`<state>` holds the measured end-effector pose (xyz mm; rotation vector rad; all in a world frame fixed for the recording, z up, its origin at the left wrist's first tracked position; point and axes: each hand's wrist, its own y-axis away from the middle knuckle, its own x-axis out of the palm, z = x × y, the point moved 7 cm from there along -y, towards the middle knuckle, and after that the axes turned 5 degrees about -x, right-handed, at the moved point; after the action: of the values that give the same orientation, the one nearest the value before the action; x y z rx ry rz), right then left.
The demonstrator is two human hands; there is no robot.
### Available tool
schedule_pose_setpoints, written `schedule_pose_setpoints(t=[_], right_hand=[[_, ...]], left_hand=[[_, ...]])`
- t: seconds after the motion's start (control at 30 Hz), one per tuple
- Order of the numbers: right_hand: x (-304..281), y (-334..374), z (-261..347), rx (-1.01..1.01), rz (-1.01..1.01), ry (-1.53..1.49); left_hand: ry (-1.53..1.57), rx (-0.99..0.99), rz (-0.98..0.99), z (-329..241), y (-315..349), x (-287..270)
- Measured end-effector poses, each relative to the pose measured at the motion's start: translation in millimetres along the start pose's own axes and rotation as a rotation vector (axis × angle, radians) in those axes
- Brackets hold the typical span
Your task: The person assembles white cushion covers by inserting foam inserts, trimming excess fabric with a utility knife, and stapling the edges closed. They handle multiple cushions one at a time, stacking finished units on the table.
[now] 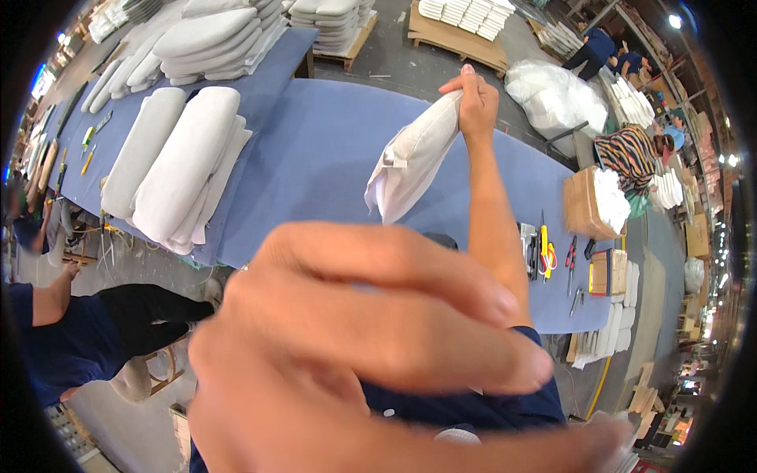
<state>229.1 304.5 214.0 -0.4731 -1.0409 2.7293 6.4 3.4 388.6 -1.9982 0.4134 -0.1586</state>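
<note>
A pale, fabric-covered cushion [418,162] stands tilted on its edge over the blue tabletop [315,150], with loose cloth at its lower end. At its far upper end my right hand [478,110] grips it, arm stretched out. My left hand [355,339] is very close to the view, large and slightly blurred. Its fingers are bent loosely and spread apart, with nothing seen in them. It hides the near part of the table. On the left lie more pale padded cushions [189,162], side by side and partly stacked.
Tall stacks of pale cushions [213,43] stand at the far left. Yellow-and-red scissors [546,252], pliers [577,298] and other tools lie on the right, near a cardboard box [591,203]. Other people, one in dark clothes [102,331], are around the table.
</note>
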Motion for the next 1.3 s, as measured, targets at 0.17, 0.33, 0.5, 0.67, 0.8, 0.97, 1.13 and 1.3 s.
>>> schedule_pose_setpoints(t=[0.17, 0.33, 0.5, 0.67, 0.8, 0.97, 1.13, 1.3], right_hand=[[-3.0, 3.4, 3.0, -0.047, -0.042, -0.037], [-6.0, 10.2, -2.9, -0.037, 0.010, -0.077], [0.3, 7.1, -3.7, 0.052, 0.291, -0.497], [31.1, 55.7, -6.4, 0.312, 0.075, -0.704], [29.8, 148.8, -32.7, 0.594, -0.224, -0.548], [27.1, 219.7, 6.8, 0.583, -0.176, -0.543], [54.2, 213.4, 59.6, 0.509, 0.135, -0.739], [65.1, 251.9, 42.6, 0.877, 0.113, -0.849]], left_hand=[[-0.001, -0.034, -0.005, 2.4, 10.3, 3.8], [-0.299, -0.150, -0.085, 53.8, 28.8, -27.0], [-0.634, -0.193, 0.018, 181.3, 35.9, -26.0], [-0.709, -0.107, 0.187, 231.7, 65.6, 0.1], [-0.966, -0.217, 0.056, 235.7, 70.7, -42.7], [-1.027, -0.296, 0.062, 230.5, 112.0, -94.4], [-1.156, -0.375, 0.121, 202.9, 146.3, -96.0], [-1.034, -0.449, -0.050, 204.8, 169.5, -104.2]])
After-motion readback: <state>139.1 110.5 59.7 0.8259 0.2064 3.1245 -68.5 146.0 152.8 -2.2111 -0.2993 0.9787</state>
